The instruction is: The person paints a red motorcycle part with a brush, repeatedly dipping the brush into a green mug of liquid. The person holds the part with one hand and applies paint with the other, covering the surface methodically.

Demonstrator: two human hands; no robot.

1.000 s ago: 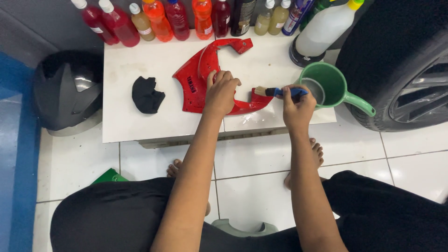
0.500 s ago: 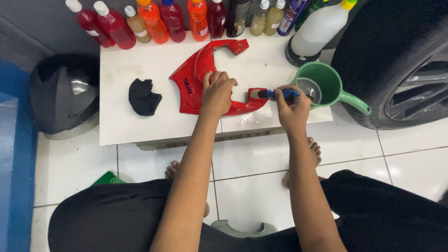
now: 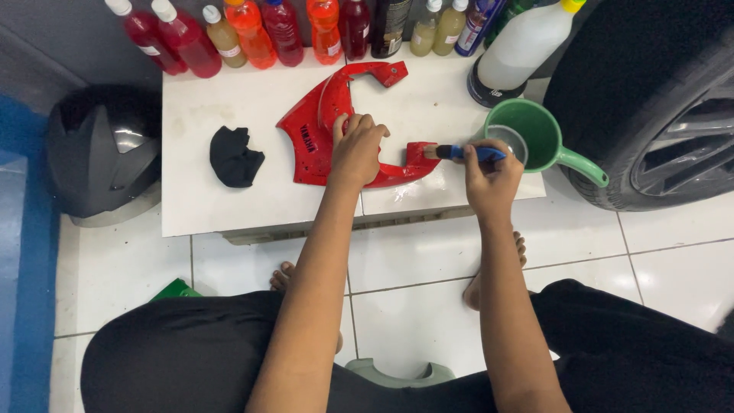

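A glossy red curved plastic panel lies on a low white table. My left hand presses flat on the panel's middle, holding it down. My right hand grips a small brush with a blue handle, its bristles touching the panel's lower right tip. A green plastic jug with a small clear cup inside stands just right of the brush.
A crumpled black cloth lies on the table's left part. Several bottles of red, orange and yellow liquid line the back edge, with a large white bottle. A black helmet sits left; a car tyre stands right.
The view has shifted slightly. The brush stays at the panel's right tip, with only small movement of the right hand; the left hand still holds the panel.
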